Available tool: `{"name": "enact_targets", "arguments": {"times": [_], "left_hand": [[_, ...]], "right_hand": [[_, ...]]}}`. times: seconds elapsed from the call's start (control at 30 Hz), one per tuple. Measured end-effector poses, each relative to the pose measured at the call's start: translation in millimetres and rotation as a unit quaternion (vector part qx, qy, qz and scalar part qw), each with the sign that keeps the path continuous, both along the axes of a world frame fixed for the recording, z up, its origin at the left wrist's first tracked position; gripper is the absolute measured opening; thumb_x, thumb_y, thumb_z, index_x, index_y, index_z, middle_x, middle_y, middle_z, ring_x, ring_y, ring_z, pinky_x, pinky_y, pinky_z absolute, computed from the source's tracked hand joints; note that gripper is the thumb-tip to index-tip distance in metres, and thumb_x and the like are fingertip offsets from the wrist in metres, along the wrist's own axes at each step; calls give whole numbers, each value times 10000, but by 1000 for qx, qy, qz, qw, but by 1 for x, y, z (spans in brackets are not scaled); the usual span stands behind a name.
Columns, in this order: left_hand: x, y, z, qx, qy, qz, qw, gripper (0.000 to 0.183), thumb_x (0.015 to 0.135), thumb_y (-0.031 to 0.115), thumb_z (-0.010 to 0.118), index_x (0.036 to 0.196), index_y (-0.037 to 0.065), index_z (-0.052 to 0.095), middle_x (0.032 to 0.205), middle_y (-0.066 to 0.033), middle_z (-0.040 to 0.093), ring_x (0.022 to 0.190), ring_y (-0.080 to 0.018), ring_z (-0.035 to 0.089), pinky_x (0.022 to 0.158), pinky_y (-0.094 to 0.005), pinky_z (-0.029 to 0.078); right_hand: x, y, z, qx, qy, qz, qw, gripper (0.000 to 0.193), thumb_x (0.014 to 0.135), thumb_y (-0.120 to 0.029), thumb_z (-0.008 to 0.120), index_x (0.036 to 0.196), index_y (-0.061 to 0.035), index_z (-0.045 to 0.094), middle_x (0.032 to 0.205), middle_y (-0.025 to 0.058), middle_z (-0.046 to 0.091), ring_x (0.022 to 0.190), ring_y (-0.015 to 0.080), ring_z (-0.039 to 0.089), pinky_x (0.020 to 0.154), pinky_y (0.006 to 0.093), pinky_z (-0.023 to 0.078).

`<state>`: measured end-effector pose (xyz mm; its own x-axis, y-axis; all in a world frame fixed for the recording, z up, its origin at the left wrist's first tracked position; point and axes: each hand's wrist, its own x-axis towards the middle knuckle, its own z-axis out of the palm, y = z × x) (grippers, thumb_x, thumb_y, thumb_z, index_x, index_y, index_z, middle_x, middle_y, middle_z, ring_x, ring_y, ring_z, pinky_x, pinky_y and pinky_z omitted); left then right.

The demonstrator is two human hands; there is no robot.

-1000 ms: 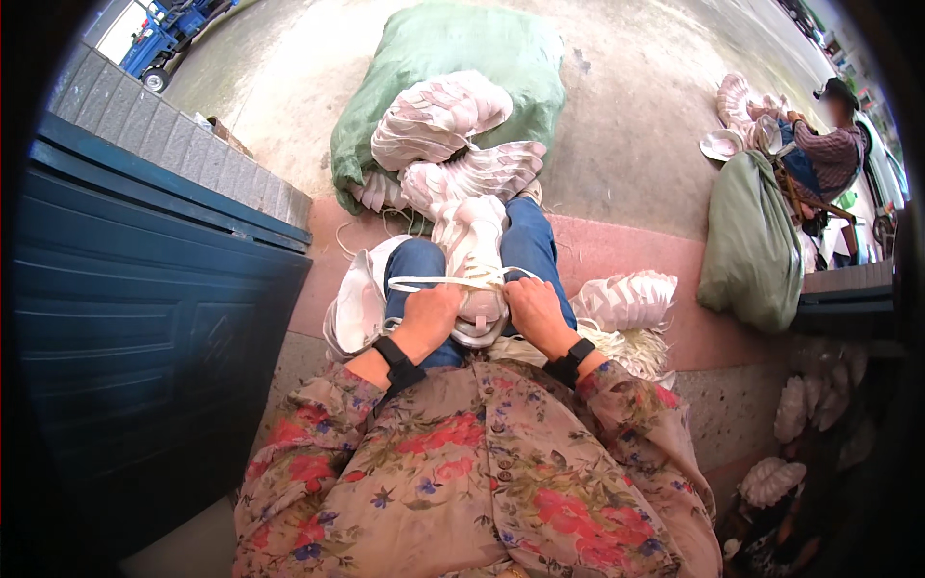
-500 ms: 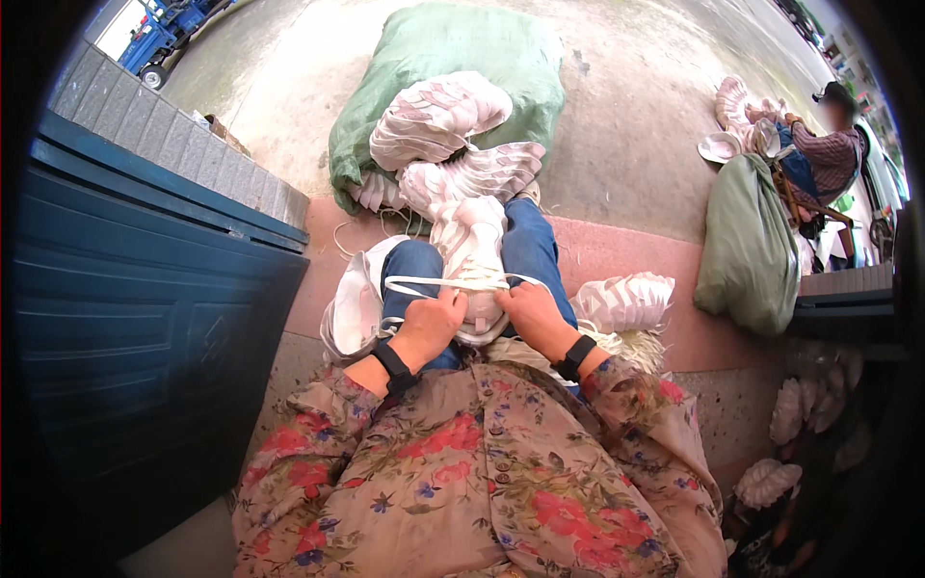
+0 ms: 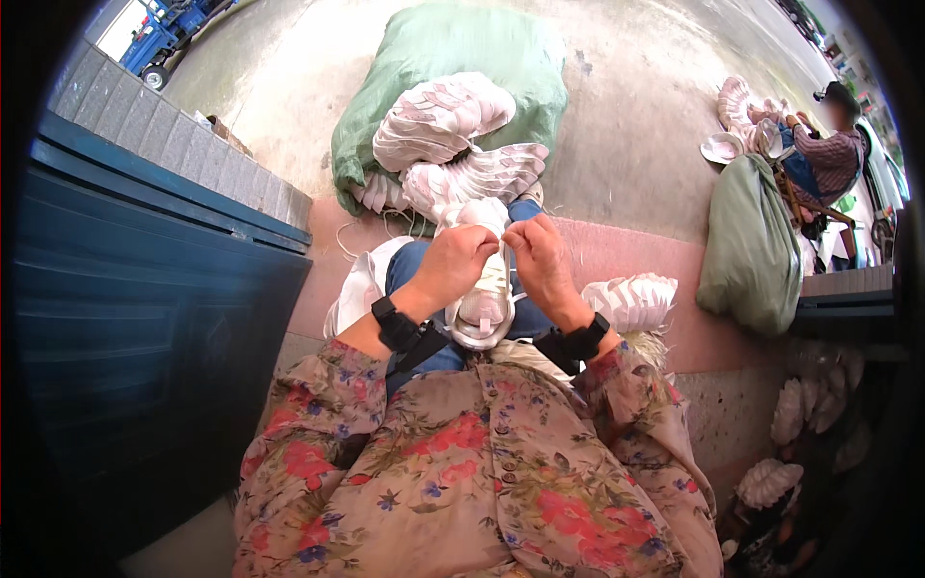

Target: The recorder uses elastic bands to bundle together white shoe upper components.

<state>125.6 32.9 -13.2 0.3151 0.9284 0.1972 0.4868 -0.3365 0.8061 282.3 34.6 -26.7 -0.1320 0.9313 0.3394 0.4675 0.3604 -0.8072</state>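
A white and pale pink shoe upper (image 3: 482, 313) rests between my jeans-covered knees, its rounded toe toward me. Over its upper part, my left hand (image 3: 455, 265) is closed, thumb and fingertips pinched together at the lacing. Close beside it my right hand (image 3: 541, 255) pinches in the same way, the fingertips of both almost meeting. A thin white shoelace (image 3: 508, 270) runs down the upper's right side from the fingers. The lace ends inside the pinches are mostly hidden. Dark bands circle both wrists.
Stacked shoe uppers (image 3: 443, 120) lean on a large green sack (image 3: 472, 43) ahead. More uppers (image 3: 631, 301) lie right of my knee, and a white piece (image 3: 361, 289) sits left. A blue door (image 3: 154, 356) stands left. Rightward are another green sack (image 3: 752, 246) and a seated person (image 3: 829, 154).
Both hands have moved away from me, up the shoe upper, and turned with fingertips toward each other. The lace stretched crosswise near the toe no longer shows there.
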Motion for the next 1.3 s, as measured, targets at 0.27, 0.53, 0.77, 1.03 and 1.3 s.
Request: {"name": "enact_targets", "arguments": {"times": [0.27, 0.53, 0.77, 1.03, 1.3], "left_hand": [[-136, -3, -101, -53, 128, 220, 966, 213, 782, 89, 507, 969, 17, 580, 958, -167, 590, 894, -318, 558, 798, -378, 439], [-238, -86, -188, -364, 153, 339, 854, 580, 748, 230, 632, 1196, -61, 403, 1119, -233, 519, 1019, -305, 525, 833, -367, 424], [-238, -97, -214, -357, -54, 343, 868, 264, 766, 181, 621, 914, -32, 577, 744, -121, 611, 670, -192, 575, 594, -322, 455], [-266, -67, -52, -23, 156, 448, 880, 210, 742, 143, 642, 687, -4, 502, 581, -157, 512, 495, -273, 462, 499, -366, 387], [-134, -62, 85, 206, 186, 341, 898, 58, 752, 50, 581, 746, 29, 527, 625, -161, 541, 564, -344, 545, 495, -374, 426]], "right_hand": [[69, -19, -31, -83, -170, 111, 976, 80, 727, -129, 607, 763, -58, 611, 792, 109, 552, 698, 298, 537, 594, 390, 423], [49, -78, -39, -114, -370, 248, 888, 100, 717, -130, 575, 791, -140, 641, 821, 52, 507, 841, 236, 470, 677, 376, 370], [49, -70, -32, -156, -290, 241, 913, 47, 760, -84, 527, 789, -71, 562, 791, 87, 523, 784, 256, 497, 655, 379, 389], [111, -26, 0, -330, 385, -135, 851, 126, 859, -208, 507, 814, -91, 492, 544, -44, 396, 420, 44, 336, 377, 198, 296], [27, -51, -62, -605, 227, -57, 761, 224, 832, -230, 507, 663, -84, 493, 517, 2, 434, 366, 91, 369, 318, 239, 269]]}}
